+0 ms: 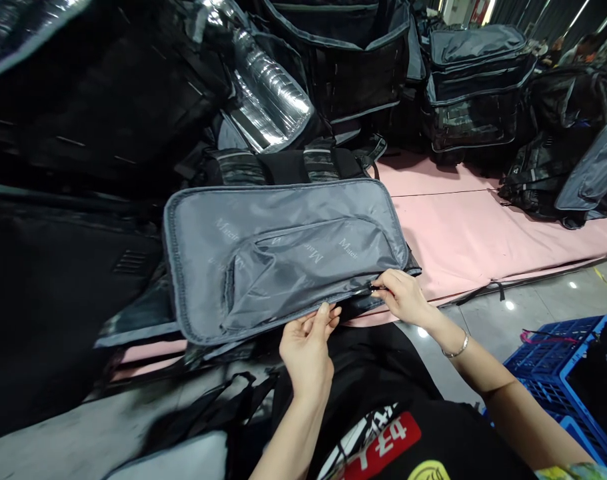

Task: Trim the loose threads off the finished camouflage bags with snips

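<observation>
A backpack lies before me with its grey lined panel [198, 227] facing up, pale lettering printed on the lining. My left hand [308, 340] pinches the panel's near edge between thumb and fingers. Farther right along that same edge, my right hand [401, 293] is closed on a small dark piece that looks like a zipper pull [374, 288]. Camouflage-patterned shoulder straps [241, 168] stick out behind the panel. The backpack's underside is mostly hidden.
Pink sheeting [443, 233] covers the table. More black bags [476, 100] stand along the back, one with a silvery lining [278, 100]. Large dark bags [58, 300] crowd the left. A blue crate [558, 347] sits on the floor at right.
</observation>
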{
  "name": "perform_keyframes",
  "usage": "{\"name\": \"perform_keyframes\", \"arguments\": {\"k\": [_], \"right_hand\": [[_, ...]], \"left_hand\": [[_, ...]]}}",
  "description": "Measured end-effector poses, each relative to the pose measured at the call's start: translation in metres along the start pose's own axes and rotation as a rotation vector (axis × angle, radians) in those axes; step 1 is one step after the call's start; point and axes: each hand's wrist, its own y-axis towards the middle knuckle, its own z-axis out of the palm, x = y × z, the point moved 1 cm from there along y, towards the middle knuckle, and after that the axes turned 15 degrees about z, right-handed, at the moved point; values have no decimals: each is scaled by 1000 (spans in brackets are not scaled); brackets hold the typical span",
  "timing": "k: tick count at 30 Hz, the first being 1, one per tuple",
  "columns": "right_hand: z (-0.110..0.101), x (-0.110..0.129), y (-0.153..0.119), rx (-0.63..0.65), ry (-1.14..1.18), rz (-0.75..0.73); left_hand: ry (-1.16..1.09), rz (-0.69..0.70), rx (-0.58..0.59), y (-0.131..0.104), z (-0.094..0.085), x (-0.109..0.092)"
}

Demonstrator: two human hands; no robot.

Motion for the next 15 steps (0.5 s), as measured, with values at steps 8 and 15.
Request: {"name": "perform_keyframes", "arguments": {"k": [8,15], "right_hand": [[-8,6,9,33,-56,-54],[-6,13,22,47,-78,-168]], "left_hand": [[10,95,58,2,-3,1],[-8,119,77,2,-5,1]]}}
